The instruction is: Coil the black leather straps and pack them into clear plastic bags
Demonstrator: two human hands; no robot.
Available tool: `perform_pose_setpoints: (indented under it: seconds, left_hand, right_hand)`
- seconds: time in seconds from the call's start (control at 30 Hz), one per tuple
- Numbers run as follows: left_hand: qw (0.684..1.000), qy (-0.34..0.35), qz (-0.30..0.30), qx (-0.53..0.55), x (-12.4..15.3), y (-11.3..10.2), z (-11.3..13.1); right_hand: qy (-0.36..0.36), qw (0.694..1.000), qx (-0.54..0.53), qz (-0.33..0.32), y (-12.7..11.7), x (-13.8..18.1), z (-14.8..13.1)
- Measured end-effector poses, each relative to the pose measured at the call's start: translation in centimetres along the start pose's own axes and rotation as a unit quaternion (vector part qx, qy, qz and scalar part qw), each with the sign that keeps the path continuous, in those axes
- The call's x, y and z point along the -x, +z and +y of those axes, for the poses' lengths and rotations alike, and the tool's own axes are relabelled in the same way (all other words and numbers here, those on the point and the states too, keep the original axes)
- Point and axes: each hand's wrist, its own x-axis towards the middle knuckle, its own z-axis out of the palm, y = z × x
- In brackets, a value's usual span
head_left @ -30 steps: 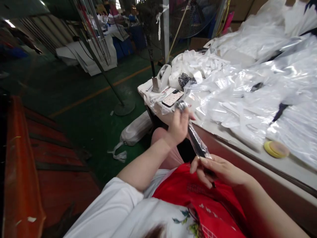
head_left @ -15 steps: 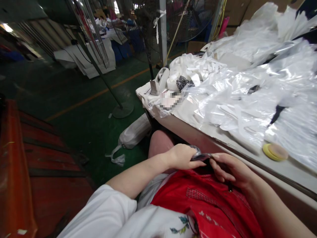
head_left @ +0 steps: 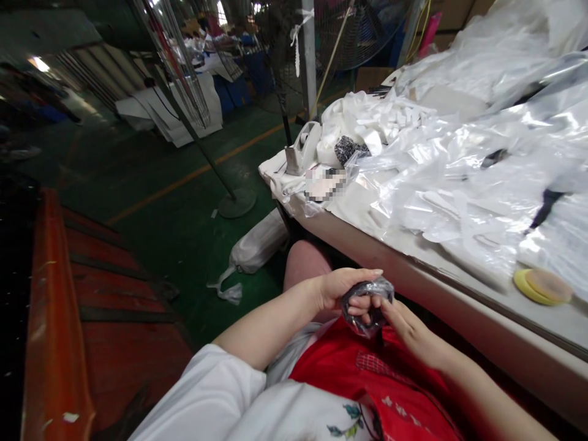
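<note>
Above my lap I hold a dark, shiny ring-shaped roll that looks like a coiled band or film; its exact kind is unclear. My left hand is closed on it, thumb along the top edge and curled fingers through the hole. From the other side, my right hand pinches the roll's right edge, its fingertips meeting those of the left hand. Beneath both hands lies a red apron with a checked pocket trim.
Clear plastic bags heap over the worktable on my right. A tape dispenser and a blurred-out flat item lie near its corner. A yellow roll rests by the edge. A red-orange cart stands left.
The dark roll was flat and edge-on between my hands; now it is turned so its round opening faces me. My hands have come closer together, and the view has swung slightly left.
</note>
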Motion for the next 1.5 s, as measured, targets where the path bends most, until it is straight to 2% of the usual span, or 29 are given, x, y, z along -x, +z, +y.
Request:
perform_pose_setpoints:
  seconds: [0.07, 0.13, 0.23, 0.3, 0.33, 0.4, 0.47, 0.5, 0.57, 0.63, 0.67, 0.83, 0.9, 0.93, 1.0, 1.07, 1.1, 1.17, 1.23, 1.33, 1.43, 1.5]
  left_hand:
    - [0.996, 0.033, -0.01, 0.086, -0.3, 0.1, -0.1]
    - [0.986, 0.074, 0.006, 0.15, -0.6, 0.3, 0.0]
    - [0.975, 0.085, 0.068, 0.195, -1.3, 0.9, 0.0]
    - [0.97, 0.081, 0.123, 0.192, -1.7, 1.4, -0.1]
    - [0.966, 0.1, 0.159, 0.175, -1.9, 1.7, -0.3]
    - [0.947, 0.182, 0.249, 0.092, -2.0, 2.1, -0.8]
    - [0.913, 0.247, 0.321, -0.052, -1.8, 2.2, -1.5]
    - [0.898, 0.25, 0.337, -0.137, -1.6, 2.2, -1.8]
    - [0.871, 0.212, 0.338, -0.287, -1.2, 2.0, -2.3]
    - [0.854, 0.187, 0.327, -0.358, -0.9, 1.9, -2.5]
    - [0.856, 0.188, 0.319, -0.36, -0.8, 1.9, -2.6]
    - [0.913, 0.203, 0.256, -0.245, -0.8, 2.7, -2.5]
    - [0.921, 0.194, 0.245, -0.233, -0.8, 2.7, -2.3]
    - [0.916, 0.193, 0.248, -0.249, -0.7, 2.5, -2.2]
    - [0.887, 0.202, 0.274, -0.311, -0.5, 2.1, -2.0]
    - [0.852, 0.211, 0.295, -0.377, -0.3, 1.7, -1.6]
    - [0.845, 0.207, 0.288, -0.401, -0.2, 1.7, -1.5]
    - [0.849, 0.192, 0.252, -0.424, -0.3, 1.9, -1.3]
    - [0.857, 0.188, 0.233, -0.42, -0.5, 2.3, -1.3]
    - [0.856, 0.227, 0.291, -0.363, -1.0, 2.8, -1.6]
    - [0.824, 0.284, 0.381, -0.309, -1.3, 2.6, -1.9]
    - [0.812, 0.298, 0.412, -0.288, -1.5, 2.1, -2.1]
  right_hand:
    - [0.021, 0.997, -0.056, 0.046, 1.0, -0.4, 0.4]
    - [0.059, 0.988, -0.108, 0.093, 1.4, -0.8, 0.6]
    - [0.113, 0.969, -0.161, 0.151, 1.4, -1.1, 0.8]
    - [0.133, 0.958, -0.178, 0.184, 1.1, -1.2, 0.8]
    - [0.138, 0.954, -0.18, 0.198, 1.0, -1.1, 0.7]
    - [0.14, 0.95, -0.169, 0.223, 0.6, -1.1, 0.5]
    - [0.14, 0.946, -0.148, 0.253, 0.2, -1.0, 0.5]
    - [0.141, 0.943, -0.138, 0.267, 0.0, -1.0, 0.6]
    - [0.14, 0.937, -0.129, 0.292, -0.3, -1.0, 1.0]
    - [0.124, 0.934, -0.135, 0.306, -0.4, -1.0, 1.4]
    - [0.113, 0.934, -0.139, 0.309, -0.4, -1.0, 1.6]
    - [0.103, 0.947, -0.159, 0.258, -0.7, -0.7, 1.7]
    - [0.1, 0.953, -0.157, 0.238, -1.1, -0.4, 1.6]
    - [0.094, 0.958, -0.145, 0.23, -1.3, -0.3, 1.5]
    - [0.074, 0.972, -0.101, 0.197, -1.6, 0.1, 1.4]
    - [0.057, 0.989, -0.045, 0.133, -1.6, 0.4, 1.3]
    - [0.054, 0.993, -0.019, 0.099, -1.4, 0.5, 1.3]
    - [0.061, 0.996, 0.022, 0.064, -1.1, 0.7, 1.4]
    - [0.064, 0.995, 0.028, 0.078, -0.7, 0.8, 1.6]
    - [0.045, 0.995, -0.028, 0.081, -0.4, 0.8, 1.9]
    - [0.036, 0.993, -0.081, 0.081, 0.2, 0.9, 2.0]
    - [0.051, 0.988, -0.101, 0.103, 0.7, 0.9, 2.1]
